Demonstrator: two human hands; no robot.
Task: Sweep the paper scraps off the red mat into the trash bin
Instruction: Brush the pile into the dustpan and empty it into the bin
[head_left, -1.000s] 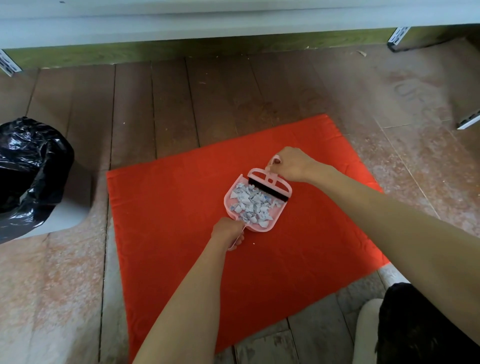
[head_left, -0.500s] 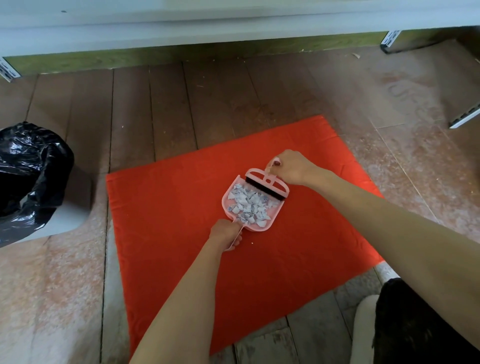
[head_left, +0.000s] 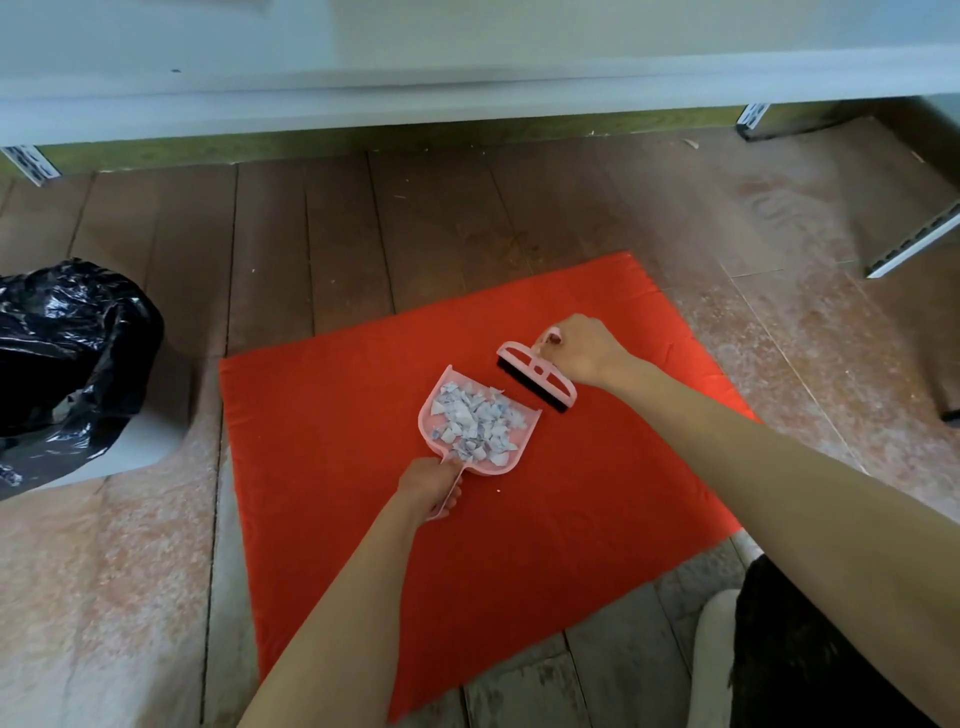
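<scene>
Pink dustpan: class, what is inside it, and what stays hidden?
Inside the pink dustpan lies a heap of white paper scraps. The pan's floor beneath the heap is covered; the left hand hides most of its handle.

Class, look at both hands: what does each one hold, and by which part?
The left hand grips the pink dustpan, full of paper scraps, by its handle. The right hand holds the pink brush by its handle end.

My left hand (head_left: 434, 486) sits just below frame centre, fingers curled tight, forearm running down to the bottom edge. My right hand (head_left: 584, 351) is above and right of centre, fingers pinched closed, arm stretching to the lower right.
</scene>
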